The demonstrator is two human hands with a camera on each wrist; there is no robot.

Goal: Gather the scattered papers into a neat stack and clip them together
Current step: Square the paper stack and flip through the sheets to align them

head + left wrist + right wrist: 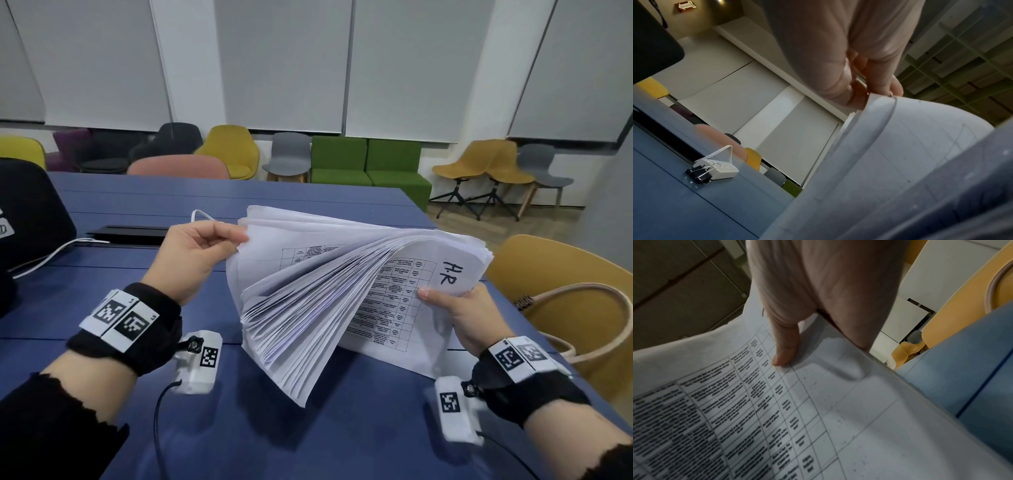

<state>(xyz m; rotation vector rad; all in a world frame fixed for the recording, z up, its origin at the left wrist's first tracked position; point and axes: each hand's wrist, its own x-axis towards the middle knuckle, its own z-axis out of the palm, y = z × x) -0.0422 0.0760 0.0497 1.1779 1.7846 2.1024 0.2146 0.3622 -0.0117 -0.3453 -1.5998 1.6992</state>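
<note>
A: Where are the papers [342, 291]?
B: Held above the blue table [342, 428], fanned open. The left hand [195, 253] pinches their top corner; the right hand [466, 315] grips their right edge.
A: The binder clip [699, 173]?
B: On the table, beside a white power strip [719, 168].

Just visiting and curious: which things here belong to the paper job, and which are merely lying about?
Part of the job:
thick stack of white printed papers
black metal binder clip
left hand
right hand

Lying about:
white power strip
beige handbag
blue table

A thick, fanned stack of printed papers [342, 294] held above the table; black binder clip [699, 173] lies apart.
</note>
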